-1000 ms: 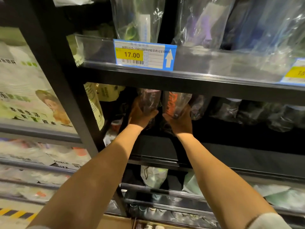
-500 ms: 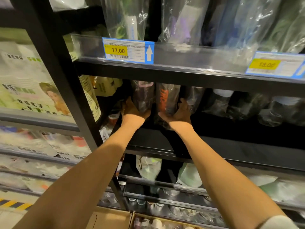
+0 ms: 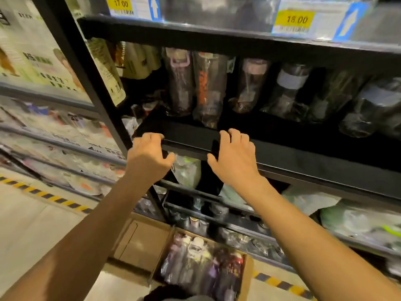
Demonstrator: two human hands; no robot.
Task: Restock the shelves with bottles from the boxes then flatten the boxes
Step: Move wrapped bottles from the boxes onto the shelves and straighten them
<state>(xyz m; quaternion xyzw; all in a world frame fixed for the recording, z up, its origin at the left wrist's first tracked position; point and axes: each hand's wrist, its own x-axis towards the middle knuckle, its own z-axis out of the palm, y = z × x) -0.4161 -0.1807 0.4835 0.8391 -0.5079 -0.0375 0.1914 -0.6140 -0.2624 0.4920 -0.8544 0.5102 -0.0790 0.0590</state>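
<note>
we have drawn both hands back out of the shelf | left hand and right hand empty, fingers apart | wrapped bottles upright at the back, leaving front room | box on the floor, more bottles waiting

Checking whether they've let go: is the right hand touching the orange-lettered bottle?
Apart. The head view shows the right hand at the shelf edge, with dark shelf between it and the orange-lettered bottle.

shelf: black
price tags: yellow on white, blue arrow
floor tape: yellow-black stripes
box: brown cardboard
bottle: dark, orange lettering
</note>
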